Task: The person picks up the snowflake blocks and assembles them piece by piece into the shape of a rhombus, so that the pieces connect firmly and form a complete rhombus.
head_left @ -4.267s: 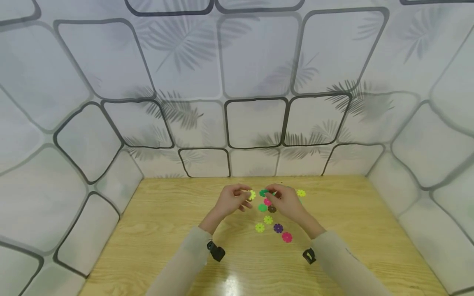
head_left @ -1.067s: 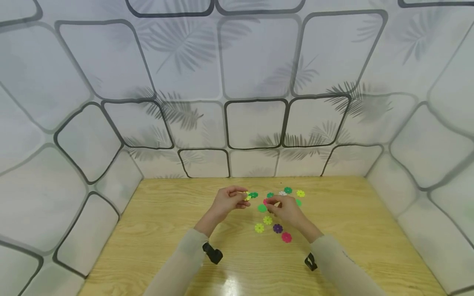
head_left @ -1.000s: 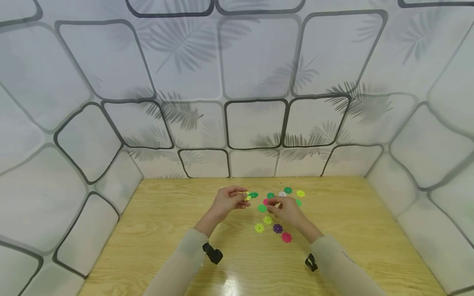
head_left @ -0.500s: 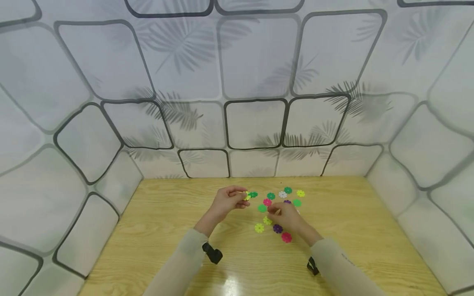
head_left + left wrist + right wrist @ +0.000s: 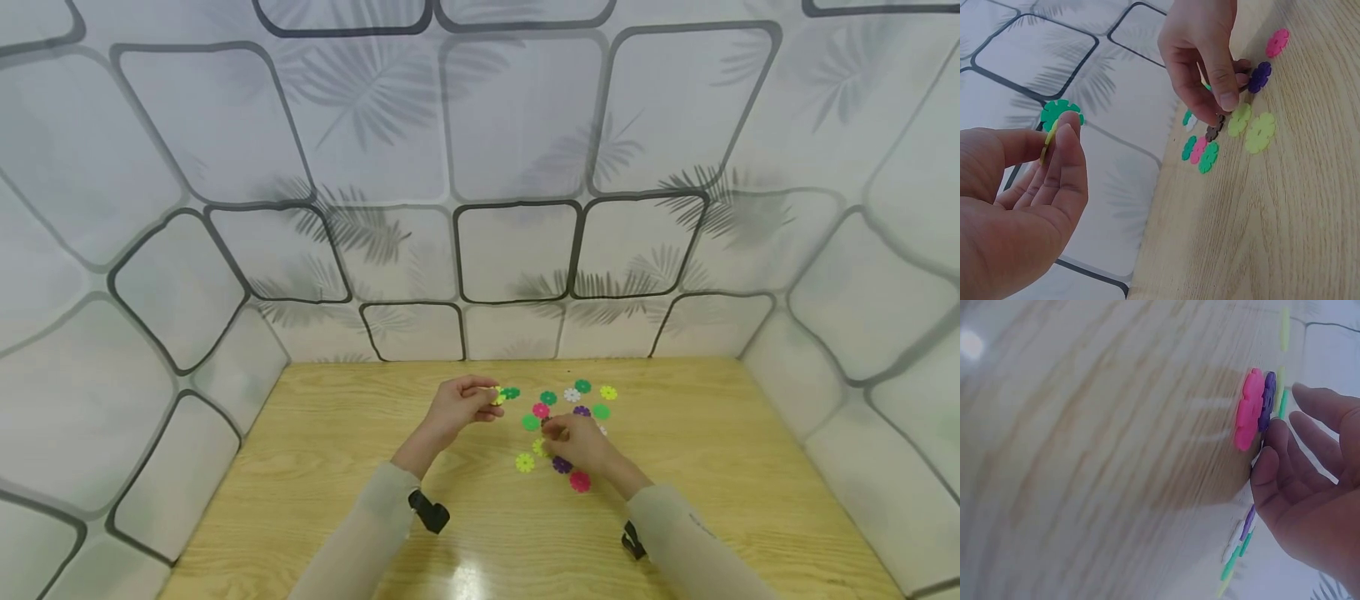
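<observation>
Yellow disc (image 5: 1047, 145) with green disc (image 5: 1057, 114) at its edge, the two seemingly slotted together at an angle: pinched between thumb and fingers of the left hand (image 5: 459, 408), raised off the worktop (image 5: 337, 467). Right hand (image 5: 581, 443) low over the loose pieces, with grip slightly spread, thumb and index finger parted, nothing visible between them in the right wrist view. Index fingertip at or just above the brown disc (image 5: 1214, 130); contact not tellable. Just beside it, pale yellow disc (image 5: 1239, 120); near the curled rear fingers, purple disc (image 5: 1260, 77); farther off, pink disc (image 5: 1277, 42). Judged step: picking out another piece, with one pair apparently joined. Probable target: brown disc, though not certain from the finger position. Next move, by judgement: close thumb and index on the rim, lift without dragging neighbours, then line up slot to slot against the steady left-hand pair.
</observation>
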The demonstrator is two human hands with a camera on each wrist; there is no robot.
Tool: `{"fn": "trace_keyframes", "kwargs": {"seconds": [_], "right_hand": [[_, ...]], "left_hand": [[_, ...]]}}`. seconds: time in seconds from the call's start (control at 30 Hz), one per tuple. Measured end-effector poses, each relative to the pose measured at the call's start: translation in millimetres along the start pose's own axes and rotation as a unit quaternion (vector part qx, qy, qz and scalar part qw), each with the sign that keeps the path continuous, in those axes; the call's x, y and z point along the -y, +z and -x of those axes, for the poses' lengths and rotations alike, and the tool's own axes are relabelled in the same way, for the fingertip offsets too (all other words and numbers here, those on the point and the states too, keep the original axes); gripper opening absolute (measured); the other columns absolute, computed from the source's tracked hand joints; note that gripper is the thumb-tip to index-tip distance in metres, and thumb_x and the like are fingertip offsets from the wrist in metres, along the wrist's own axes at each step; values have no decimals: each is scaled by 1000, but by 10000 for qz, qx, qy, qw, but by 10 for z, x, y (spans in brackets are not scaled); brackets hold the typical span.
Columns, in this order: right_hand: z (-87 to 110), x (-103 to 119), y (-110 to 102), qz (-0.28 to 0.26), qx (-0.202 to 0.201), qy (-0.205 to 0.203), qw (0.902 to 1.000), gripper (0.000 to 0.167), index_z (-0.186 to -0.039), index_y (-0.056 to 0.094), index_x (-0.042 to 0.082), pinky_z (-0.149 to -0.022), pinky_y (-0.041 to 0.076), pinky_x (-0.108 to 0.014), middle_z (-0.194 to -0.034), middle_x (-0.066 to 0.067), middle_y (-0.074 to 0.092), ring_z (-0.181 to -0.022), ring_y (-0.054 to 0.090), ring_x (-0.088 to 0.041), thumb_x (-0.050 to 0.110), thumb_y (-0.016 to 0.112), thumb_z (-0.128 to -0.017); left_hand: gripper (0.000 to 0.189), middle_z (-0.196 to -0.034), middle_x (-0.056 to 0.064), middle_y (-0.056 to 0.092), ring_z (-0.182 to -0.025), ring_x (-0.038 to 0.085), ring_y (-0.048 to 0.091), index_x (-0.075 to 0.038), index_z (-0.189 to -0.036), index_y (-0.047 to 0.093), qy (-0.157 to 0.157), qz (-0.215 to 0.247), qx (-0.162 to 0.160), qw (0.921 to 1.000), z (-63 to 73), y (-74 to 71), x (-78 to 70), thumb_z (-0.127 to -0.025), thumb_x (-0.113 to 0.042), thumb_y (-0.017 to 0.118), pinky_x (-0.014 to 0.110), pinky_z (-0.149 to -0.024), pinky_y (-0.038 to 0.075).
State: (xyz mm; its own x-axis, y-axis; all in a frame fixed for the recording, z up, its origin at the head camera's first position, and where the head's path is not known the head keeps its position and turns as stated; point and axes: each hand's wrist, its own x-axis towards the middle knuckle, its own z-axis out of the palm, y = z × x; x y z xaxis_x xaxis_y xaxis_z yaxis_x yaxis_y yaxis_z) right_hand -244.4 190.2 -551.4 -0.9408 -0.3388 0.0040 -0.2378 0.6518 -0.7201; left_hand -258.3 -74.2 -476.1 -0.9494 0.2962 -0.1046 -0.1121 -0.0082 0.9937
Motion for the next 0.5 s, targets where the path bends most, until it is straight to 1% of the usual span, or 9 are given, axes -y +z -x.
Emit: {"fn": "trace_keyframes", "kwargs": {"seconds": [0.07, 0.23, 0.3, 0.4, 0.5], "right_hand": [[-4, -2, 5, -1, -4, -22, 10000, 24, -115, 77, 3, -75, 57, -25, -103, -5, 74, -90, 66, -13, 15, 79, -93], [-33, -57, 43, 158, -44, -82, 9998, 26, -115, 77, 6, -79, 57, -30, -103, -3, 72, -92, 64, -14, 17, 80, -92], [-46, -84, 65, 257, -40, -86, 9996, 27, -115, 78, 8, -79, 56, -30, -101, -1, 70, -91, 62, -13, 19, 81, -91], [-66, -109, 87, 368, -55, -106, 9993, 27, -113, 78, 9, -78, 55, -29, -98, 1, 68, -88, 60, -11, 19, 82, -89], [-73, -102, 98, 498, -87, -92, 9987, 25, -112, 78, 10, -78, 54, -29, -96, 2, 67, -88, 59, -10, 19, 83, -88]], "left_hand": [[32, -92, 3, 79, -77, 9, 76, 5, -134, 65, -14, -24, -13, 10000, -1, -3, 0, -104, -5, 64, 25, -75, 64], [32, -102, 16, 80, -76, 9, 74, 4, -133, 66, -7, -199, -78, 9998, 6, -15, 2, -104, -9, 66, 24, -72, 62], [32, -106, 18, 80, -75, 8, 74, 3, -133, 67, 1, -312, -104, 9995, 12, -19, 1, -104, -11, 66, 23, -71, 61], [32, -105, 15, 80, -73, 8, 73, 1, -133, 68, 5, -418, -116, 9991, 21, -17, -8, -104, -13, 67, 23, -69, 59], [32, -101, 11, 81, -72, 8, 73, 1, -133, 68, 33, -420, -113, 9990, 28, -20, -13, -104, -13, 66, 23, -68, 59]]}}
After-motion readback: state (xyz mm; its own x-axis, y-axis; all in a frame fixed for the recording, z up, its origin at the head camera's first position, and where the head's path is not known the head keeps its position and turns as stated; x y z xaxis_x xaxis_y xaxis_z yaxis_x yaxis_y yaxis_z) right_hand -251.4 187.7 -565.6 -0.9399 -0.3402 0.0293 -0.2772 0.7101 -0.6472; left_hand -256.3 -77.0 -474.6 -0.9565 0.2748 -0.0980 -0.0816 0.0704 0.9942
